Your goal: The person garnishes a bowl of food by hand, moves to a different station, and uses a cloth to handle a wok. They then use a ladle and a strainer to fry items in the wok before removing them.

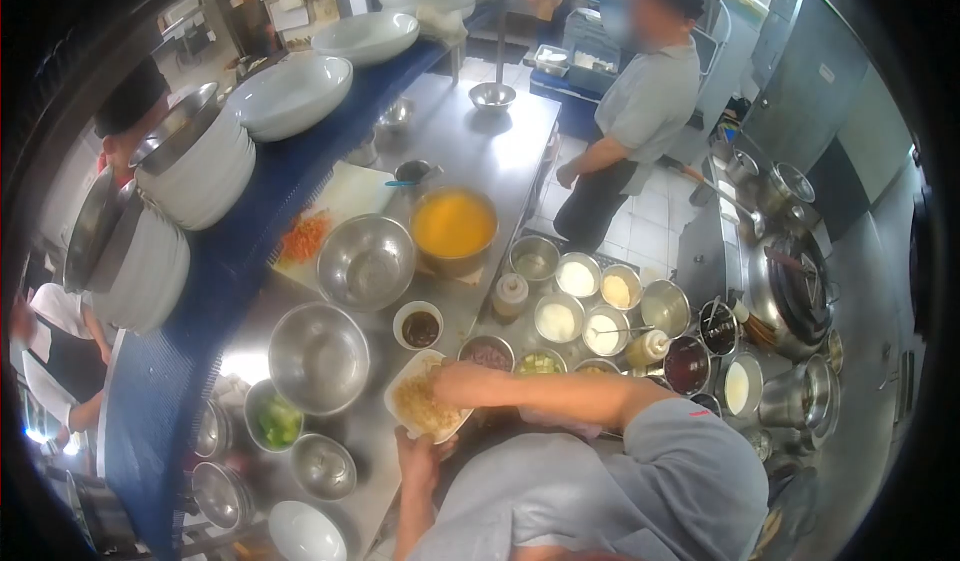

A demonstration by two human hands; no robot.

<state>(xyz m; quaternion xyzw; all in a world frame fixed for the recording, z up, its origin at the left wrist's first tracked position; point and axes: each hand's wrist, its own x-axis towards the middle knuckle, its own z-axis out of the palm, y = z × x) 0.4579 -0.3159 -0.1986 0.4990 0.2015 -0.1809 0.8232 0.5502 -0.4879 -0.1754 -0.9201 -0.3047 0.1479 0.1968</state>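
Note:
A white square-edged container (401, 398) holds pale brown, chopped-looking food (424, 401) that I cannot name more exactly. My left hand (421, 458) grips the container at its near lower edge. My right hand (462, 385) reaches over the container's right side, and its fingertips are down at the food, hidden from view. Just beyond the container sits a small white bowl of dark brown sauce (421, 329). To its left lies a large steel mixing bowl (318, 359). A steel container of reddish pieces (487, 352) stands right beside my right wrist.
Several steel pots with white contents (577, 276) crowd the right. A pot of orange liquid (454, 223) and another steel bowl (366, 261) stand ahead. Stacked white plates (205, 176) line the blue shelf (225, 261). A co-worker (648, 101) stands across the aisle.

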